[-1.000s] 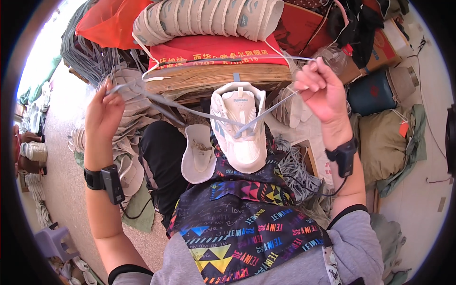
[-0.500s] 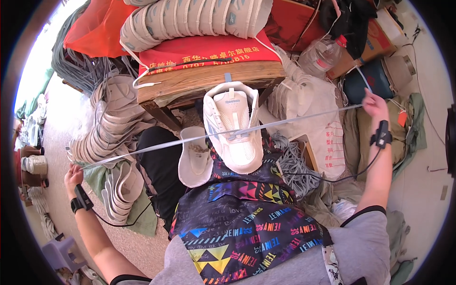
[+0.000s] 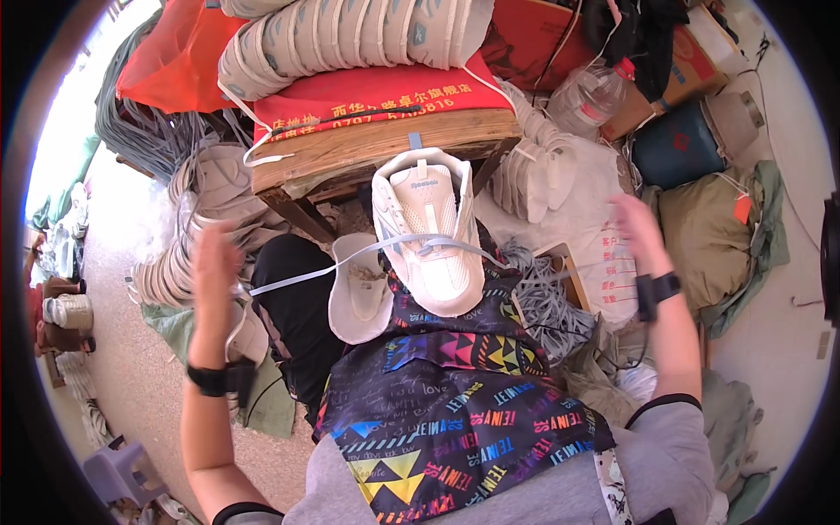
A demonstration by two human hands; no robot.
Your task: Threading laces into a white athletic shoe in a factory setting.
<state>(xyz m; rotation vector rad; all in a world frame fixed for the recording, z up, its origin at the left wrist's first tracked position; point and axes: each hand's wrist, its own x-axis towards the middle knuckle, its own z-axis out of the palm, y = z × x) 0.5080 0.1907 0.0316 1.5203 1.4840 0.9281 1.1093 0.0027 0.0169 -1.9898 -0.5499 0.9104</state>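
A white sneaker (image 3: 429,236) rests toe toward me on my lap, over the patterned apron (image 3: 455,394). A pale grey shoelace (image 3: 302,278) lies slack across its front, threaded near the tongue's base, one end reaching left and the other dropping over the right side. My left hand (image 3: 216,276) is raised near the lace's left end, its fingers smeared by motion. Well right of the shoe is my right hand (image 3: 640,234), also blurred and apart from the lace. Whether the fingers of either are closed, I cannot make out. A white insole-shaped piece (image 3: 360,302) leans beside the shoe.
Ahead stands a wooden stool (image 3: 385,149) with a red cloth and a row of nested shoe uppers (image 3: 350,39). More stacked uppers (image 3: 219,188) lie left. On the right are a box of tangled laces (image 3: 547,297), a plastic bottle (image 3: 591,96) and a green-brown bundle (image 3: 713,232).
The shoelace, stretched taut between both hands before, now hangs loose over the shoe. My left hand has come inward and up; my right hand has moved inward and down.
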